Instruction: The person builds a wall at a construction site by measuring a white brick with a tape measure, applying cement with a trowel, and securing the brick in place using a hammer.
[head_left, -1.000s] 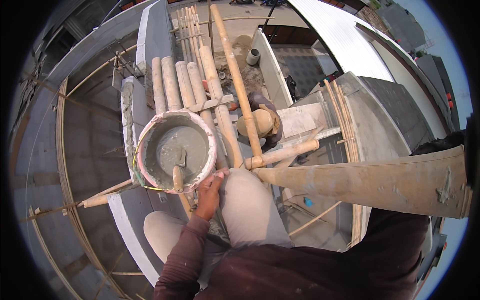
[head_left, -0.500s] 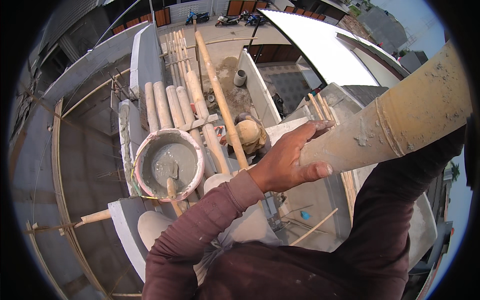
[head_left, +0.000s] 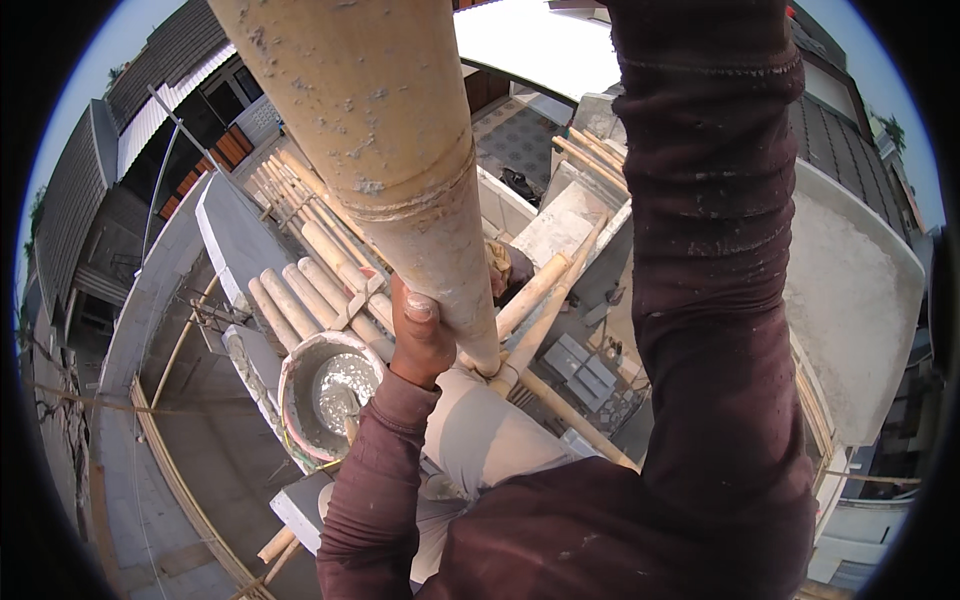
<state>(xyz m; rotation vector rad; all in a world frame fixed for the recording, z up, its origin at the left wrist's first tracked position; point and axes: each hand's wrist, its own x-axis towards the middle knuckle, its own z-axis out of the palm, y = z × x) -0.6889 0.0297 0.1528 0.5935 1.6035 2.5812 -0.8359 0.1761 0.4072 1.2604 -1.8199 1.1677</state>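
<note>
A thick bamboo pole (head_left: 370, 120), spattered with dried mortar, slants from the upper edge down to just above my knees. My left hand (head_left: 420, 335) is closed on its lower part. The thumb lies along the near side, and the fingers are hidden behind the pole. My right arm (head_left: 710, 220) reaches straight up in its dark sleeve, and its hand is beyond the upper edge. Left of my left hand stands a bucket (head_left: 287, 400) of wet grey mortar. A trowel (head_left: 351, 428) rests in it with its handle toward me.
Bamboo poles (head_left: 290, 300) form a platform beyond the bucket. More bamboo crosses (head_left: 545, 300) right of the held pole. A co-worker (head_left: 512, 268) is below, mostly hidden by the pole. A block wall (head_left: 215, 230) runs along the left; a concrete slab (head_left: 850, 300) stands at right.
The bamboo pole has swung from the right to a steep slant in front of me, with my left hand on it. My right arm has risen, and the view has turned to the right.
</note>
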